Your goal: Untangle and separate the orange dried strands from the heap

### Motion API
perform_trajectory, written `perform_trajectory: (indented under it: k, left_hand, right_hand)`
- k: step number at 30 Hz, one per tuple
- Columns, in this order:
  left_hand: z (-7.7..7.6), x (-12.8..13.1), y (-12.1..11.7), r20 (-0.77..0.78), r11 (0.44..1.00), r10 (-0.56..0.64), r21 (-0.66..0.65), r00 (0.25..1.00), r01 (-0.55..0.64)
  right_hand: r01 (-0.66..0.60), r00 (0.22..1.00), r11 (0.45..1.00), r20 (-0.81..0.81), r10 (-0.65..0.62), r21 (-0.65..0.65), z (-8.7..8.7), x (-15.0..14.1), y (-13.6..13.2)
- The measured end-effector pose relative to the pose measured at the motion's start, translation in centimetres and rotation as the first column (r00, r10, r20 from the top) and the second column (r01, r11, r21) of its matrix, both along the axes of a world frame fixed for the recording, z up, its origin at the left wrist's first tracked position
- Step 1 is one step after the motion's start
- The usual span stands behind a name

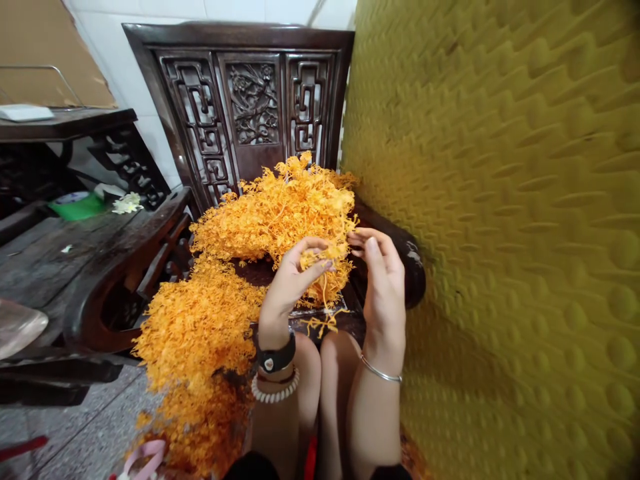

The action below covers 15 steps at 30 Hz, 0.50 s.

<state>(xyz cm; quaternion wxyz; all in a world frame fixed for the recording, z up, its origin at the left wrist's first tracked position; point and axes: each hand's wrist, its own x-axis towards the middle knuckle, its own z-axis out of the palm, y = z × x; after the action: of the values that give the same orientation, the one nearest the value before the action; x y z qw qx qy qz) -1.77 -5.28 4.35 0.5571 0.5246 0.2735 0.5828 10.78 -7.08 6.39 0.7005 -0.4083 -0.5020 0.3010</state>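
Carved dark wooden chair back [253,100], quilted mustard wall padding [500,200], and a green dish [77,207] on a dark wooden table [50,267]

Carved dark-wood armchair [125,280] in front of you, heaped high
Across its seat you have a tangled mass of orange fibrous sprigs [200,333], spilling toward the speckled grey floor [85,427].

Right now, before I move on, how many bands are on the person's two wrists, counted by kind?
Black strap band: 1
Thin dark cord: 1
White bead bracelet: 1
Silver bangle: 1
Total: 4
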Motion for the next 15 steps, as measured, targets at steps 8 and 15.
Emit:
perform_trajectory:
  k: [8,15]
  left_hand:
    - [-0.3,-0.7,0.2,-0.085,0.981,-0.189,0.019,0.978,0.191]
    - [0.3,-0.9,-0.3,-0.03,0.988,-0.117,0.097,0.993,0.12]
  right_hand:
    - [-0.191,0.977,0.973,0.073,0.201,-0.13,-0.7,-0.3,0.7]
    - [-0.114,0.993,0.992,-0.009,0.114,-0.049,-0.6,-0.3,0.8]
